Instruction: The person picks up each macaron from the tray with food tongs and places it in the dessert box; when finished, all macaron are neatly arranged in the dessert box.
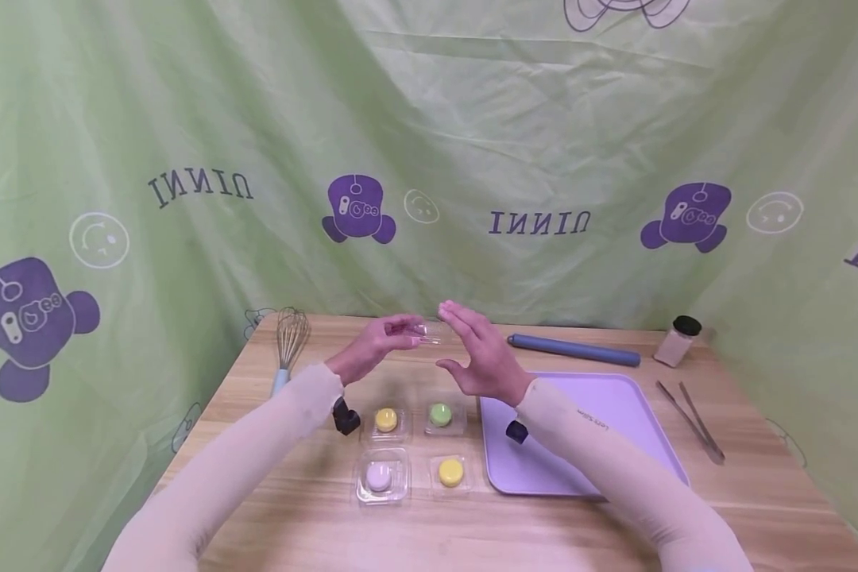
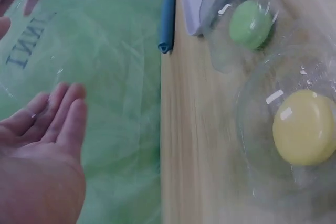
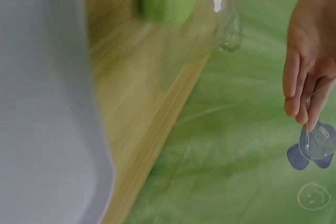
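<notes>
My left hand (image 1: pixel 375 347) pinches a clear thin plastic piece (image 1: pixel 430 333) above the back of the table; its exact shape is hard to make out. The right hand (image 1: pixel 485 357) is raised just to the right of it, fingers extended and thumb apart, holding nothing visible. Below the hands sit round macarons in clear plastic cases: a yellow one (image 1: pixel 386 419), a green one (image 1: pixel 440 414), a pale purple one (image 1: pixel 378 477) and a second yellow one (image 1: pixel 451 473). In the right wrist view the left hand (image 3: pixel 311 56) shows, but not the right.
A lilac tray (image 1: pixel 579 477) lies under the right forearm. Behind it is a blue rolling pin (image 1: pixel 575 349); to the right are metal tongs (image 1: pixel 695 421) and a black-lidded jar (image 1: pixel 677 342). A whisk (image 1: pixel 289 342) lies at the left. Green printed cloth (image 1: pixel 443 270) hangs behind the table.
</notes>
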Tool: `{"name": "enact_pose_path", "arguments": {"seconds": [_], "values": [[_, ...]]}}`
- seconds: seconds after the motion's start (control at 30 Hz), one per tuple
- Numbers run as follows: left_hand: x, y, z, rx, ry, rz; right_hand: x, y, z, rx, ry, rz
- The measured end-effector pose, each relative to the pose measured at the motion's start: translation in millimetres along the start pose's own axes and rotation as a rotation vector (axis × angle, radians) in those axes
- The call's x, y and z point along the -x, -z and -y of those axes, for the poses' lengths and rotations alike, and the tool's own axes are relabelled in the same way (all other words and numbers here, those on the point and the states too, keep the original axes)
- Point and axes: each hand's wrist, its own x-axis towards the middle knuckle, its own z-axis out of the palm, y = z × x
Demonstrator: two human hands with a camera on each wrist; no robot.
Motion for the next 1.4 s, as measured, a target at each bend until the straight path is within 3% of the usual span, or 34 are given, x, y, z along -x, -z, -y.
{"name": "enact_pose_path", "arguments": {"seconds": [0.33,0.53,0.7,0.8,1.1,1.4], "values": [[16.4,-20.7,-9.6,-0.27,-0.165,-0.112,2,15,11,-0.374,-0.486,0.077],[27.3,-32.3,-8.7,-0.402,-0.258,-0.155,7,26,21,-0.616,-0.643,0.143],[34.5,-38.8,-7.0,-0.427,-0.276,-0.168,13,31,27,-0.72,-0.702,0.171],[38.3,-42.2,-6.6,-0.448,-0.284,-0.176,16,31,30,-0.733,-0.694,0.18],[49.1,-54.7,-0.2,-0.491,-0.278,-0.16,29,29,48,-0.62,-0.67,0.196],[67.2,-72.8,14.8,-0.473,-0.201,-0.126,49,31,65,-0.556,-0.632,0.247]]}}
